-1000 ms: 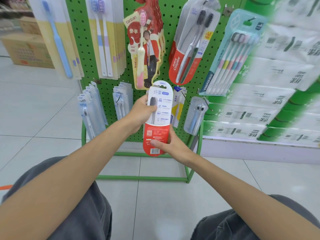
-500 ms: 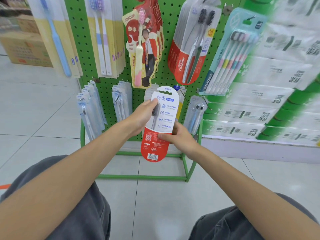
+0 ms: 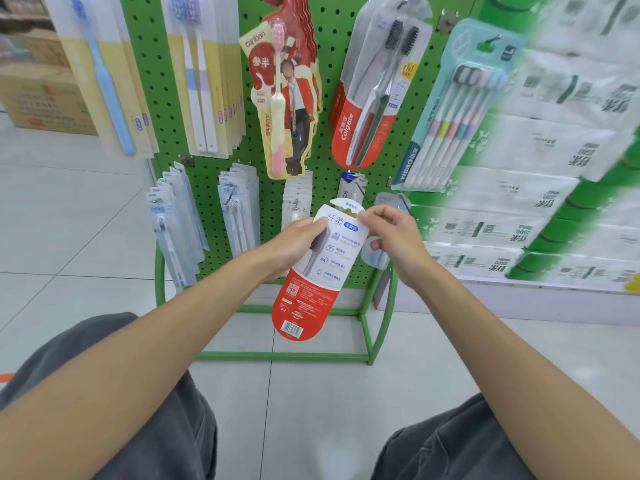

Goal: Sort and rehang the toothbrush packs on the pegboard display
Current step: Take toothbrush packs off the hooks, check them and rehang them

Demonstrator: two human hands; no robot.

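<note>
The person is crouching or sitting before a green pegboard point(image 3: 334, 22) and is holding one toothbrush pack point(image 3: 304, 299) in front of its lower row. The pack is showing its printed back: white above, red below, with a barcode at the near end. It is tilting, its top leaning to the right and toward the board.

The left hand point(image 3: 294, 245) is gripping the pack's left edge around the middle, with the thumb lying across the white face beside the dark bristles. The right hand point(image 3: 394, 237) is pinching the pack's upper right edge, just below the rounded hanging tab, with its fingers curled. Both grips are closing on the same pack, which is touching no peg.

Above it, a matching Colgate twin pack point(image 3: 370, 98) is hanging on the board, slanting. To its left a red canban pack point(image 3: 284, 98) with a pink brush is hanging, and further left a pack with two pale brushes point(image 3: 201, 81) and one with a blue brush point(image 3: 104, 81). To the right a pale blue multi-brush pack point(image 3: 457, 116) is hanging at an angle. On the lower row, clear packs point(image 3: 176, 230) are fanning out at the left, with more point(image 3: 239, 216) beside them.

Stacked tissue packs point(image 3: 554, 168) are blurring at the right, and cardboard boxes point(image 3: 41, 95) are sitting far left on the tiled floor point(image 3: 311, 410).
</note>
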